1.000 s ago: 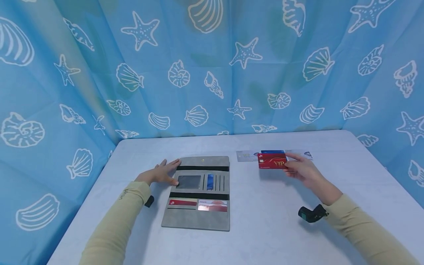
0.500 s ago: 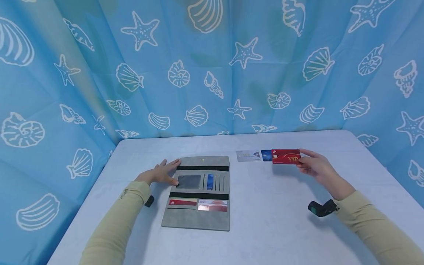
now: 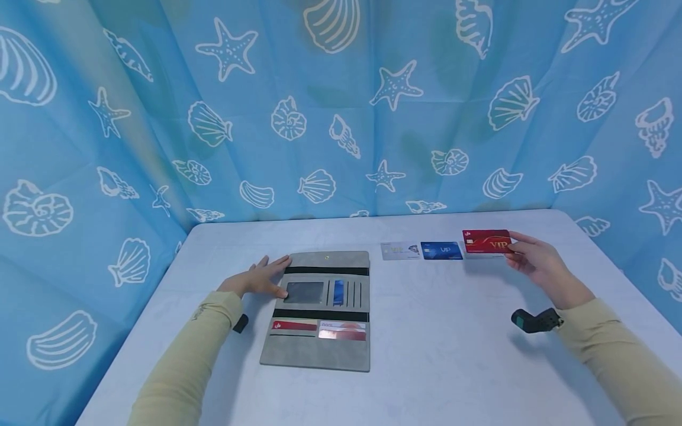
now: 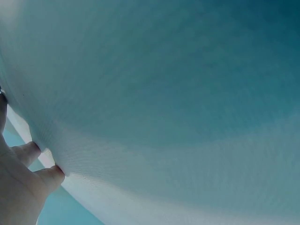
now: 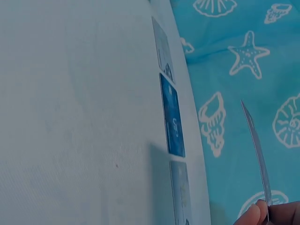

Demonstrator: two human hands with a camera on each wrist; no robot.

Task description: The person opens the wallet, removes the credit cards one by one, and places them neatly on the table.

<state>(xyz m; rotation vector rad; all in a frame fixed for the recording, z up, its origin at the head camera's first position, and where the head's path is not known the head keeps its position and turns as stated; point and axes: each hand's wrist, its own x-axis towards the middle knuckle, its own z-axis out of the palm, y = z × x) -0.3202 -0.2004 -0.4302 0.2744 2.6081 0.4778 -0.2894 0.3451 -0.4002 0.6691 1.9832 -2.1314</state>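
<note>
My right hand (image 3: 538, 260) pinches a red VIP card (image 3: 486, 241) by its right end, raised above the table at the back right. In the right wrist view the same card (image 5: 257, 150) shows edge-on between thumb and fingers. Under it a silver card (image 5: 180, 192) lies on the table, mostly hidden in the head view. My left hand (image 3: 258, 278) rests with spread fingers on the left edge of an unfolded grey wallet (image 3: 314, 355). A red card (image 3: 294, 326), a white-and-red card (image 3: 342, 330) and a blue card (image 3: 338, 293) sit in its slots.
A blue VIP card (image 3: 441, 251) and another silver card (image 3: 400, 251) lie in a row left of the held card. White cloth covers the table (image 3: 426, 355). A blue seashell curtain (image 3: 341, 118) hangs behind and at the sides.
My right hand has carried the red card rightward and slightly back, past the blue card, to over the right silver card. The blue card is now uncovered. My left hand and the wallet stay put.
</note>
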